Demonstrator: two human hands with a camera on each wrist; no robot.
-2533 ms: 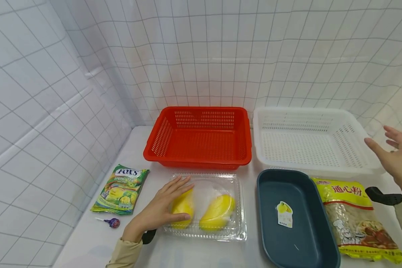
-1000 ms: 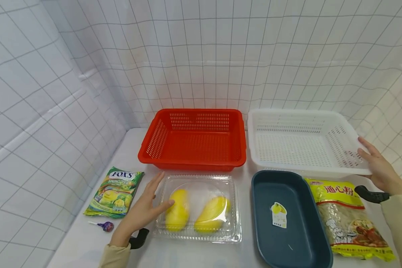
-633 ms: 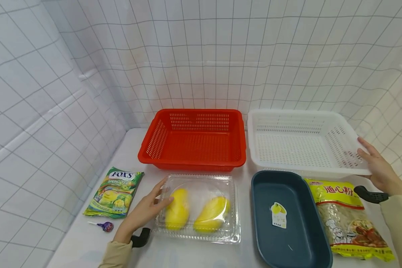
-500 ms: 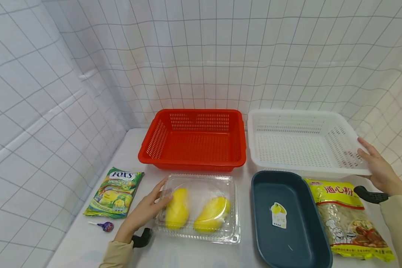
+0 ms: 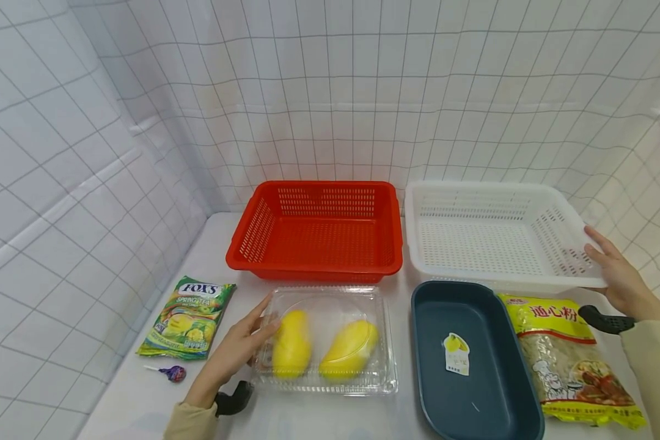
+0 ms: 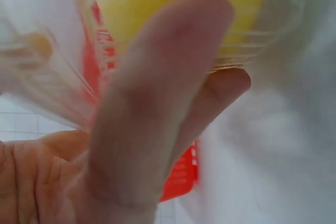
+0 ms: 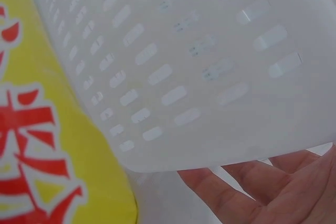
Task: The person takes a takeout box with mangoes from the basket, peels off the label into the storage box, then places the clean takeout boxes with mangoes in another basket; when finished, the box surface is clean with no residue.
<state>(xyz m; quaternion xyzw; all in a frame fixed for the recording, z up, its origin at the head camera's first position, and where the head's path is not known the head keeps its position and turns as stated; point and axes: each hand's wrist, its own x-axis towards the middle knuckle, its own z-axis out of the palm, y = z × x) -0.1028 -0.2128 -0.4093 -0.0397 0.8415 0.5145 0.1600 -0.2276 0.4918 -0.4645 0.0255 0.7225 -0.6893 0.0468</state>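
Observation:
My left hand grips the left side of a clear plastic clamshell container, thumb on its near side and fingers underneath in the left wrist view. Inside lie two yellow mangoes, a left mango and a right mango. At the right end of a white plastic basket, my right hand holds the rim. The right wrist view has its fingers passing behind the basket's edge.
A red basket stands behind the container. To the right are a dark blue tray with a fruit sticker and a yellow pasta bag. A green Fox's candy bag and a lollipop lie left.
My right hand has come in from the right onto the white basket's rim. My left hand has moved off the container's top to grip its left side. The view has shifted slightly.

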